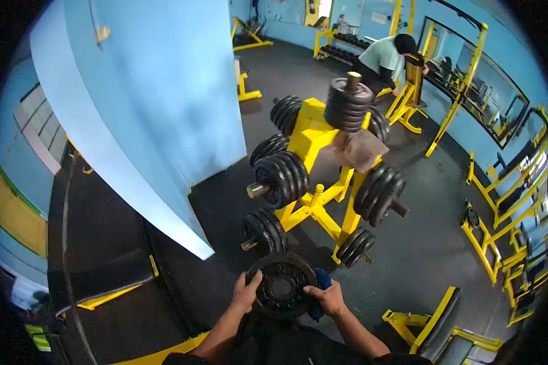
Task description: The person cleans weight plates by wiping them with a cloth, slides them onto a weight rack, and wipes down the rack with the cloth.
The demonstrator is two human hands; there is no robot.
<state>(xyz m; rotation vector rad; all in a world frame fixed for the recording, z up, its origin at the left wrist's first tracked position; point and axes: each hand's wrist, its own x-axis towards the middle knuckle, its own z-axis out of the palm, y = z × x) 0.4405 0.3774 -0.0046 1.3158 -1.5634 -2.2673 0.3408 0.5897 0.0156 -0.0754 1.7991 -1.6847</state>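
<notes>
Between my two hands is a round black weight plate (273,263) with a hole at its centre, held in front of my body. My left hand (245,293) grips its left edge, thumb on the upper face. On the opposite edge, my right hand (326,297) holds the plate together with a bunched dark blue cloth (320,280). Just beyond stands a yellow plate rack (307,131) with black plates on its pegs. A stack of plates (280,179) on the left peg and a lower stack (265,230) are nearest to the held plate.
A light blue wall (189,91) with a protruding edge stands to the left. A padded bench (438,322) is at lower right, another bench (103,283) at lower left. A person (383,58) bends over yellow equipment at the back. A crumpled brownish sheet (360,150) rests on the rack.
</notes>
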